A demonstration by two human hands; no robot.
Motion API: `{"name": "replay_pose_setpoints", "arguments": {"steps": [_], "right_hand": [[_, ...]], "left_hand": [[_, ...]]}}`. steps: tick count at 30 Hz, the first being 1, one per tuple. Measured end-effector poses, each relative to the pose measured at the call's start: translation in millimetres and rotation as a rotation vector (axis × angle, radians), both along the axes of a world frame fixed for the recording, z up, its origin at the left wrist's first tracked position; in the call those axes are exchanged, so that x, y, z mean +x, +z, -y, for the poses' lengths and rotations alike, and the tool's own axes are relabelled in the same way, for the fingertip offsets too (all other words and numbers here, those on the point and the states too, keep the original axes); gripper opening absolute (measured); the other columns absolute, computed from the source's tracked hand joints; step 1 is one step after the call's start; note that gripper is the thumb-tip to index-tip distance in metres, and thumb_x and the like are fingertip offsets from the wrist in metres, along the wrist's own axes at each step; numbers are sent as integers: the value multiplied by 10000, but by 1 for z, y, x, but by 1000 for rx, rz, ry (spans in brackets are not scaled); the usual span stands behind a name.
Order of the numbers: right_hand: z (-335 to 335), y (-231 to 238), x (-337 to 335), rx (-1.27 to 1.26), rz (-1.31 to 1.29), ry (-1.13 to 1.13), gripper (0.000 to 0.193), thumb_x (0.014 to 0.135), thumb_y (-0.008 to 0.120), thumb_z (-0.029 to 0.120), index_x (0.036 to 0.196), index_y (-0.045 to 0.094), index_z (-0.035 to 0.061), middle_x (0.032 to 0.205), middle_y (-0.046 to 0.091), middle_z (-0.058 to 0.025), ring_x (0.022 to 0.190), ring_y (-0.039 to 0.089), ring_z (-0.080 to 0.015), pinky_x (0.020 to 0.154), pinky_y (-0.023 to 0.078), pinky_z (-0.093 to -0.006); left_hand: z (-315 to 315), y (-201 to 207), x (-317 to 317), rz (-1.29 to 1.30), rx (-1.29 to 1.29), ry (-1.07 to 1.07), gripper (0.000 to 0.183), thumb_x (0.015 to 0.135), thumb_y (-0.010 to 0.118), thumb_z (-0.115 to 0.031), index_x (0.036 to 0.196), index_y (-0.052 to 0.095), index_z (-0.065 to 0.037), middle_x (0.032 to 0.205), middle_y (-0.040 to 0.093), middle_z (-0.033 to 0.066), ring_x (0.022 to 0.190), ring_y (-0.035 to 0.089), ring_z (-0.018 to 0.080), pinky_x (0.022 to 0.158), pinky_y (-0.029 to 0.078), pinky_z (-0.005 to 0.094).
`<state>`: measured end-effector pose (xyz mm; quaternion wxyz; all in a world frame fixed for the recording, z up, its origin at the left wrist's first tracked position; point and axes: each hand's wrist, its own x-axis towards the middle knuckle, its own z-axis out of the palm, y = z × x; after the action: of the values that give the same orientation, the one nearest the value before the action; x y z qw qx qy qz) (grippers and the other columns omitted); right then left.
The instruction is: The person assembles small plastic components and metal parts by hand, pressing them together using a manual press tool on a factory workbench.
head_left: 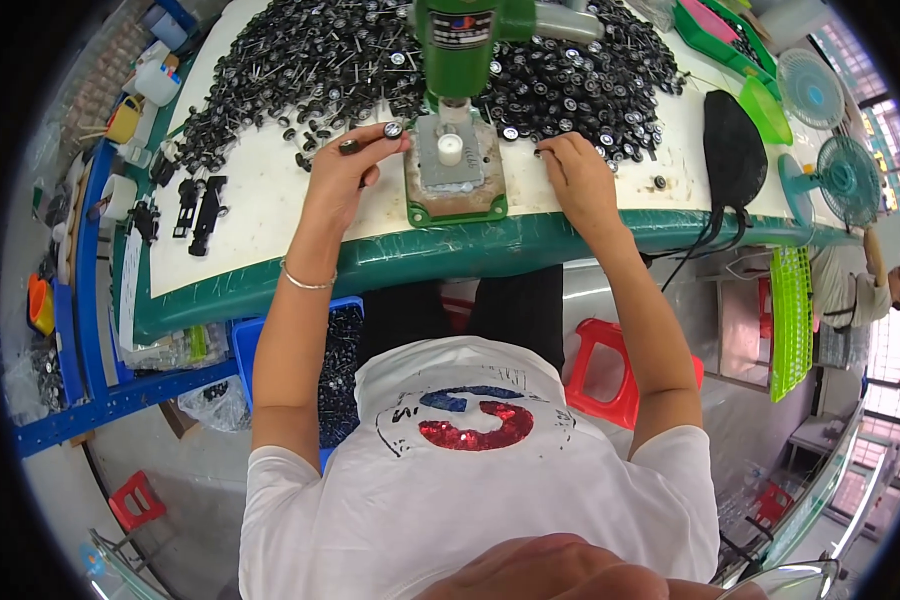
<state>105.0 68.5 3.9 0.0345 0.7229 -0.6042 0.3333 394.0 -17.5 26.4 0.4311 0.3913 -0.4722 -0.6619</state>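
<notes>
My left hand [348, 170] is at the left side of the press base [457, 210]. Its thumb and fingers pinch a small black wheel with a silvery hub [393, 130]; another dark piece [348, 147] shows among the fingers. On the metal plate [433, 170] of the base stands a short white round holder [450, 150], beneath the green press head [458, 45]. To the right of the base, my right hand [578, 180] rests low over the table with its fingertips together. A small dark bit shows at those fingertips, too small to name.
Heaps of black wheels [570, 85] and wheels with metal axles [310, 60] cover the table's far part. Black molded parts [206, 215] lie at left. A black pouch [735, 150] and fans [848, 180] are at right. Below are a blue crate [253, 345] and red stool [610, 400].
</notes>
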Motion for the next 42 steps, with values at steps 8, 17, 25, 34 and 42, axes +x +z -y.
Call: {"name": "replay_pose_setpoints", "arguments": {"steps": [8,17,25,34,42], "right_hand": [[20,41,58,120,495,149,131,923,543,100,998,611,17,953,595,-140,862,606,-318,754,486,-373],[23,36,75,-124,43,338,136,857,621,96,989,616,62,950,616,-83,896,592,-293,779,486,-393],[29,44,70,201,644,273,372,818,684,91,1161,566,13,1095,608,-102,989,606,-207,896,469,-340],[83,133,-6,-44,1276,295,319,937,567,237,1168,620,23,974,653,-70,789,630,-144,707,512,-257],[129,290,28,61,1354,398,221,982,543,252,971,631,49,713,587,14,566,538,-79,511,473,-216]], "left_hand": [[-16,10,-22,88,-85,87,219,800,755,-102,970,692,20,768,677,69,552,450,44,480,314,176],[-19,17,-24,26,-75,66,243,775,773,-93,977,698,21,762,674,54,561,467,45,486,330,180],[-22,18,-32,47,-205,89,194,770,781,-93,930,719,-1,787,657,11,603,475,46,519,341,184],[-23,22,-44,59,-327,19,116,802,732,-85,892,728,-12,823,677,9,732,586,73,701,475,235],[-24,32,-51,119,-299,5,144,822,720,-97,945,709,-23,807,665,13,709,586,66,655,483,240]]}}
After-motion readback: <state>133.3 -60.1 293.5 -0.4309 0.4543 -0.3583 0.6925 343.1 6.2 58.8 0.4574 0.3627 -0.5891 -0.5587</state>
